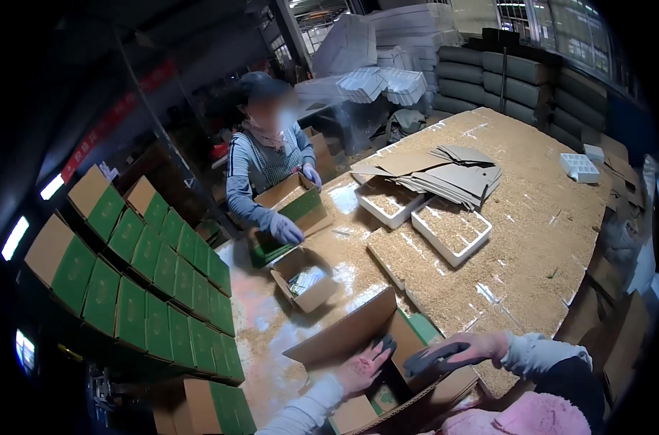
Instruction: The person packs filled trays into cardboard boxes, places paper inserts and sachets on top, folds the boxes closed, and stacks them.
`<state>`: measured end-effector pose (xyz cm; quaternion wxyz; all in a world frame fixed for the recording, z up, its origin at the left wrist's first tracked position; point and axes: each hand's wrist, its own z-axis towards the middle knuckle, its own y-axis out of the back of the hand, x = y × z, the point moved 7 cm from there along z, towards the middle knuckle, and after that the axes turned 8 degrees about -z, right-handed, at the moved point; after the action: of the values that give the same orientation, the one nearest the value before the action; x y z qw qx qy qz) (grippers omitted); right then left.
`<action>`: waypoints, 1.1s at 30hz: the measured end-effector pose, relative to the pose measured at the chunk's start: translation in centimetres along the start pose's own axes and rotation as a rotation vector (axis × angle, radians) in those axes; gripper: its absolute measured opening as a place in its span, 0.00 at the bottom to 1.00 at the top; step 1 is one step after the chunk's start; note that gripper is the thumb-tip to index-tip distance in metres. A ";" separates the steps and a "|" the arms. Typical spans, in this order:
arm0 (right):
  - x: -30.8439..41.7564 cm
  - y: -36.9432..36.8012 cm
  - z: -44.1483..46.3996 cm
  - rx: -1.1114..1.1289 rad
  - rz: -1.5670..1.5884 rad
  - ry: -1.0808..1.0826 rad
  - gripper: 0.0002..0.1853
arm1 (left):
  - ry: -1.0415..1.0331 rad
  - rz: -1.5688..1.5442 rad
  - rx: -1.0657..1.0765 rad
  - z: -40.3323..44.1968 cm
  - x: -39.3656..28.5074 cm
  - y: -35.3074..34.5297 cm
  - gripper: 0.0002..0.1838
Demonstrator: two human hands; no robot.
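In front of me is an open cardboard box (347,330) with raised flaps and a green printed part showing inside. My left hand (364,368), with dark covering on its fingertips, reaches over the box's opening. Its fingers are stretched out near the inner wall, and nothing shows in them. My right hand (445,355), also with dark-covered fingers, hovers at the box's right side. Its fingers point left over the opening, apart from the thumb, with nothing visible in them. The bottom of the box is partly hidden by my hands and the near flap.
Across the table a co-worker (271,159) in gloves handles a green-and-brown box (300,210). A small carton (304,283) with packets stands between us. Green boxes (133,254) are lined up at left. White trays (452,243) and cardboard sheets (452,174) lie on the grain-covered table (532,203).
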<state>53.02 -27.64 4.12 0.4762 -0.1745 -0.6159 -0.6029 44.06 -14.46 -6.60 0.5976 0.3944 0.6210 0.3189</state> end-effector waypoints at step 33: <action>-5.2 -5.4 -27.6 -1.675 -0.434 -1.243 0.32 | 0.877 -0.395 -0.906 -17.6 0.8 1.5 0.29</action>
<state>61.65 -51.96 -8.17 -0.3114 -0.6100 -0.1577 -0.7114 26.76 -11.73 -4.26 0.4432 -0.1837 0.6719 0.5642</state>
